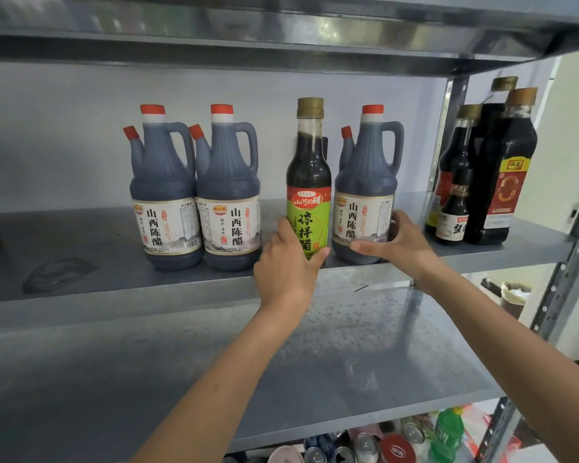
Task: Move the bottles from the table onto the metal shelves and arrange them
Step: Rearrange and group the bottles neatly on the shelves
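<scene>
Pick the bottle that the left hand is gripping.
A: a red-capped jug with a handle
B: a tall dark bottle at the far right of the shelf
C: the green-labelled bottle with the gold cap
C: the left hand is wrapped round the base of the green-labelled bottle, while the right hand holds the red-capped jug beside it.

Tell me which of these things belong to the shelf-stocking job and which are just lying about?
Part of the job: green-labelled glass bottle with gold cap, gripped by the left hand; red-capped dark plastic jug, held by the right hand; two matching jugs left of them; grey metal shelf.
Just lying about: drink cans and green plastic bottle on the level below; lined bin at right.
</scene>
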`<state>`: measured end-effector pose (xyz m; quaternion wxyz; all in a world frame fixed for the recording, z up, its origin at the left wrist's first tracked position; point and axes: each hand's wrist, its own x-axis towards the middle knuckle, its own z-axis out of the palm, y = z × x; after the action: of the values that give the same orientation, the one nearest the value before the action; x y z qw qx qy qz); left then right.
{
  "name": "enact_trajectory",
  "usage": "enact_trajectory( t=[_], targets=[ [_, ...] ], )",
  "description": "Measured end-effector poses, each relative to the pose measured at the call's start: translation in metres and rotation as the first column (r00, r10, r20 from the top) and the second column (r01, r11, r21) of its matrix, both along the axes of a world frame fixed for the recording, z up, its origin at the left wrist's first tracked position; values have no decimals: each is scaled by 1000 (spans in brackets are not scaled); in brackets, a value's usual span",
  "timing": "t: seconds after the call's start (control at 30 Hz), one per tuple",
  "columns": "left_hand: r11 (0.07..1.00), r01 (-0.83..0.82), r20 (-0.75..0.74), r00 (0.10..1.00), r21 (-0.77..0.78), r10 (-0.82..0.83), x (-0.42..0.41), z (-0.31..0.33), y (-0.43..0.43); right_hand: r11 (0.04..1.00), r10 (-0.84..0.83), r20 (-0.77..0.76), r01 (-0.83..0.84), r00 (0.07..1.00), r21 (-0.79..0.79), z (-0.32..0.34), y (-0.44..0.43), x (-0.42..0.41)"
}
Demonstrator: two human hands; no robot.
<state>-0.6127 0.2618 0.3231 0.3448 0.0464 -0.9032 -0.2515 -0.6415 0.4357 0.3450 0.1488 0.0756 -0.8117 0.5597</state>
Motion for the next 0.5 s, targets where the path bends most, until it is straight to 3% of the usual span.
enact_trajectory(
  t=[0.17,0.5],
  targets=[
    [995,-47,-12,999,-89,46,1,1,-1,999,30,7,-30,1000,14,-1,-4,-1],
    [987,-111,-50,993,-118,106,-4,0,-10,991,130,58,-130,990,0,2,-6,-5]
  ],
)
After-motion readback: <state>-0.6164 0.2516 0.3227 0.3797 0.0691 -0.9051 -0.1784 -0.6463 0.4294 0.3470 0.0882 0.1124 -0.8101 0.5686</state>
